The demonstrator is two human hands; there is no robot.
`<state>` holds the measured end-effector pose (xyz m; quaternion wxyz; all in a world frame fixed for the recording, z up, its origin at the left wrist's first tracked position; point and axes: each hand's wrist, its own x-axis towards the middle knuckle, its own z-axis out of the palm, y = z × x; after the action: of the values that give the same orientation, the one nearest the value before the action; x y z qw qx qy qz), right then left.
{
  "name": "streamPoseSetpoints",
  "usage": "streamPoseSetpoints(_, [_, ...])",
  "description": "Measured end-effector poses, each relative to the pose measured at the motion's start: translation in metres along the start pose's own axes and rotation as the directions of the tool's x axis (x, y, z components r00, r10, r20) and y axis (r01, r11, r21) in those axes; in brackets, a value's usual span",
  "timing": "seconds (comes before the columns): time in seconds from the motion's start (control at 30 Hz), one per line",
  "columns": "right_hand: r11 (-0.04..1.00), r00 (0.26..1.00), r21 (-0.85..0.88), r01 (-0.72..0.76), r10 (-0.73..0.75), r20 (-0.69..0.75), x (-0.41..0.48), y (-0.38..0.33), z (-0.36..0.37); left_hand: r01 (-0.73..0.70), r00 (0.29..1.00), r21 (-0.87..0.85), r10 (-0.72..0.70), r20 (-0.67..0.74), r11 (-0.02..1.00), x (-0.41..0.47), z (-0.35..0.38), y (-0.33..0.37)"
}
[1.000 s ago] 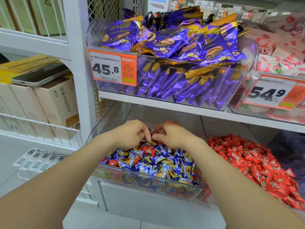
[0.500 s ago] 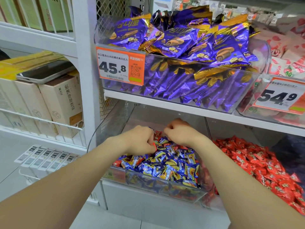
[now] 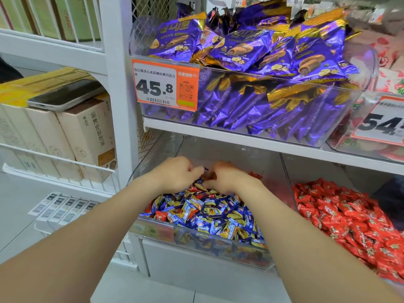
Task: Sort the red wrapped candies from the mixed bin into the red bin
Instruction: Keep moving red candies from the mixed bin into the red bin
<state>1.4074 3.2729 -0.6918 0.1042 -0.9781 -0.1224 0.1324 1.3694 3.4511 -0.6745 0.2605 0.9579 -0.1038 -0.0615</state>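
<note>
The clear mixed bin [image 3: 153,229] on the lower shelf holds mostly blue-and-yellow wrapped candies [image 3: 209,213] with a few red wrapped candies [image 3: 160,215] among them. Both of my hands reach into the back of its pile, almost touching each other. My left hand [image 3: 175,173] is curled in a fist, and a red wrapper [image 3: 193,188] shows at its lower edge. The fingers of my right hand [image 3: 227,178] curl down into the candies, and what they pinch is hidden. The red bin [image 3: 290,193] stands right of the mixed bin, piled with red candies [image 3: 349,217].
A shelf board [image 3: 240,138] hangs low over both bins and carries a bin of purple snack packs [image 3: 262,62] with an orange price tag [image 3: 166,84]. Left of the white upright [image 3: 118,84] stand beige boxes [image 3: 87,138] behind a wire rail, with a phone [image 3: 65,97] on top.
Both hands have moved a little further back in the mixed bin and stayed close together, fingers working in the pile. The camera has drifted, so the shelf sits further right in view.
</note>
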Motion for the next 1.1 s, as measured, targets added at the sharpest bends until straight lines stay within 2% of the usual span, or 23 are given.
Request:
streamPoseSetpoints(0.07, [1.000,1.000,0.013,0.021,-0.021,0.011,0.000,0.003,-0.003,0.007,0.999,-0.005,-0.007,0.037,1.000,0.005,0.002,-0.007])
streamPoseSetpoints(0.17, [0.990,1.000,0.143,0.015,-0.014,-0.003,-0.006,0.009,-0.011,0.005,0.993,-0.088,0.005,0.116,0.996,0.005,-0.001,-0.010])
streamPoseSetpoints(0.3, [0.971,0.998,0.237,0.040,-0.029,-0.048,-0.018,0.010,-0.016,-0.153,0.975,-0.089,0.166,0.148,0.984,-0.003,-0.013,-0.007])
streamPoseSetpoints(0.37, [0.971,0.991,0.226,0.075,-0.048,-0.123,-0.029,0.006,-0.019,-0.174,0.947,-0.076,0.188,0.260,0.982,-0.012,-0.018,-0.004])
streamPoseSetpoints(0.43, [0.963,0.983,0.240,0.121,-0.083,-0.161,-0.039,0.002,-0.022,-0.192,0.922,0.033,0.169,0.349,0.981,-0.018,-0.018,-0.004])
streamPoseSetpoints(0.5, [0.960,0.985,0.242,0.137,-0.108,-0.133,-0.048,0.001,-0.022,-0.217,0.915,0.167,0.142,0.377,0.962,-0.023,-0.018,-0.005])
streamPoseSetpoints(0.67, [0.995,0.991,0.037,0.097,-0.093,-0.091,-0.051,0.010,-0.011,-0.209,0.944,0.262,0.125,0.305,0.942,-0.028,-0.015,-0.007])
streamPoseSetpoints(0.87, [0.995,0.999,-0.091,0.040,-0.042,-0.022,-0.038,0.003,0.001,-0.224,0.965,0.318,0.164,0.205,0.921,-0.025,-0.003,-0.009])
streamPoseSetpoints(1.0, [0.998,0.995,-0.064,0.016,-0.010,0.094,-0.029,0.001,0.006,-0.223,0.968,0.255,0.183,0.173,0.941,-0.018,0.001,-0.010])
streamPoseSetpoints(1.1, [0.999,0.991,0.023,-0.023,0.020,0.134,-0.028,-0.002,0.001,-0.191,0.977,0.199,0.168,0.130,0.961,-0.014,0.000,-0.013])
